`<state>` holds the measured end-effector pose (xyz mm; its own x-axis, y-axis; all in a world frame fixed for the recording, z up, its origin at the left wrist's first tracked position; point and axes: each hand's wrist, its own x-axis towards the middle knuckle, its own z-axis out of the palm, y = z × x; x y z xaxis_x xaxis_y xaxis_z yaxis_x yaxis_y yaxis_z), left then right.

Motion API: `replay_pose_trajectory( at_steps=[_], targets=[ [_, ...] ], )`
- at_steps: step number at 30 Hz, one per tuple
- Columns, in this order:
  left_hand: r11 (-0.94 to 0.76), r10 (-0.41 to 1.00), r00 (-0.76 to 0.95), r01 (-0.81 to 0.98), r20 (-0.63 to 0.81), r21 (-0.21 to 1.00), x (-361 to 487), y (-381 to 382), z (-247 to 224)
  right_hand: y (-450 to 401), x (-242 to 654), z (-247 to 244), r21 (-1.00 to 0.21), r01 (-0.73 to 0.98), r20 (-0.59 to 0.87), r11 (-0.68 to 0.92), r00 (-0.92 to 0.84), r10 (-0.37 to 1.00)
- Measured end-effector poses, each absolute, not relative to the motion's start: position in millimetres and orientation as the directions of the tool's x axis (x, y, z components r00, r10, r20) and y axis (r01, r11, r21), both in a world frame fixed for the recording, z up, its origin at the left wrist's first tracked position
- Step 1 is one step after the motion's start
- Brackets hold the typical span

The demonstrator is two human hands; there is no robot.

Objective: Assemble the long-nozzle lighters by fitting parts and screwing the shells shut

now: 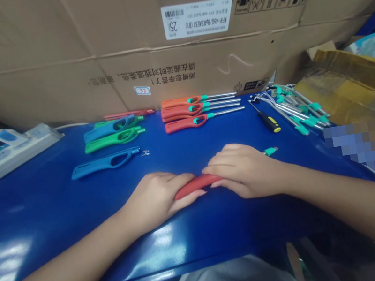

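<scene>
Cardboard (62, 46) stands behind both hands (245, 171) holding a red handle (196, 185)

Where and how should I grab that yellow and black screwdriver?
I'd grip the screwdriver by its thick handle, coming down from above on the near side, thumb and fingers across its width. It lies flat with the handle end toward you and the thin shaft pointing away, and the teal-ended metal rods are beside it on the right, so keep your fingers clear of them.
</scene>
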<state>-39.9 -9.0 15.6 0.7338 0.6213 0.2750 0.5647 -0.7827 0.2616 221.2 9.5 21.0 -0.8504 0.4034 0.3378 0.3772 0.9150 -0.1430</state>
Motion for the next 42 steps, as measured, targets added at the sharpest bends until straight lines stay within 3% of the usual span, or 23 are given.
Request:
replay_pose_trajectory(
  at_steps=[4, 9, 15, 18, 26, 31, 35, 39, 42],
  targets=[
    [-0.788, 0.616, 0.736, 0.575, 0.280, 0.221, -39.7, -7.6, 15.1, 11.0, 221.6, 21.1, -0.172, 0.410, 0.354, 0.896, -0.823, 0.444],
    [-0.756, 0.654, 0.717, 0.609, 0.240, 0.241, -46.9, -0.4, 17.2, 26.3, 237.9, 31.7, -0.128, 0.441, 0.261, 0.889, -0.849, 0.459],
    [-0.692, 0.705, 0.685, 0.610, 0.182, 0.385, -52.1, 3.1, 20.7, 31.8, 249.7, 34.9, 0.005, 0.446, 0.334, 0.895, -0.844, 0.419],
    [-0.688, 0.717, 0.653, 0.607, 0.243, 0.398, -50.2, 2.2, 19.4, 28.5, 243.7, 32.4, 0.044, 0.449, 0.368, 0.893, -0.838, 0.403],
    [-0.685, 0.728, 0.631, 0.646, 0.270, 0.337, -48.6, 2.3, 19.1, 38.8, 258.4, 43.7, -0.083, 0.609, 0.215, 0.789, -0.762, 0.611],
    [-0.656, 0.755, 0.587, 0.668, 0.294, 0.351, -54.5, 8.6, 23.1, 57.2, 289.6, 53.0, -0.036, 0.691, 0.186, 0.722, -0.705, 0.684],
    [-0.648, 0.762, 0.567, 0.671, 0.313, 0.361, -56.1, 10.1, 24.7, 64.3, 298.7, 53.8, -0.014, 0.677, 0.227, 0.736, -0.714, 0.662],
    [-0.657, 0.754, 0.582, 0.656, 0.305, 0.373, -52.9, 6.2, 22.5, 54.4, 280.6, 48.2, -0.109, 0.597, 0.249, 0.795, -0.758, 0.603],
    [-0.676, 0.736, 0.609, 0.631, 0.296, 0.380, -49.1, 1.4, 19.0, 42.1, 260.5, 39.2, -0.113, 0.517, 0.272, 0.849, -0.805, 0.526]
  ],
)
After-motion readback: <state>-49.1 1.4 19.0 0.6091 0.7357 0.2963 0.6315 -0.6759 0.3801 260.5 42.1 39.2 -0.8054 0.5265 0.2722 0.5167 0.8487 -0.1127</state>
